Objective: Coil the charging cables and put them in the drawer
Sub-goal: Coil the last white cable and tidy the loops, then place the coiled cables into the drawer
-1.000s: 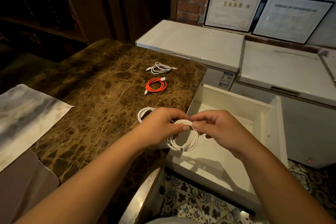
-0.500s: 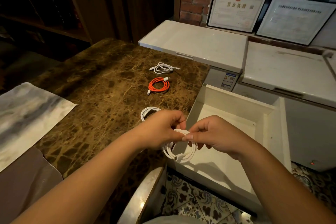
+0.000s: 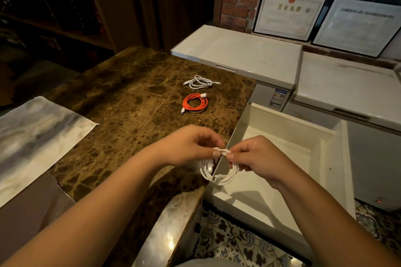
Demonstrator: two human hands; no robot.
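White coiled cable (image 3: 219, 171) hangs between my left hand (image 3: 191, 147) and right hand (image 3: 258, 158), both pinching its top over the open drawer's (image 3: 325, 158) near-left edge. Farther on the bench (image 3: 130, 104) lie an orange cable (image 3: 194, 103) and another white cable (image 3: 200, 82).

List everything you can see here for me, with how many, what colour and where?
white cable coil: one, white, held over the drawer's near-left edge
orange cable: one, orange, coiled on the table
loose white cable: one, white, on the table beyond the orange one
drawer: one, white, open, right of the table
table: one, brown marble
cloth: one, grey-white, table's left side
chest freezers: two, white, behind
framed certificates: two, black frames, against the wall
left hand: one, pinching the coil's top
right hand: one, pinching the coil's top
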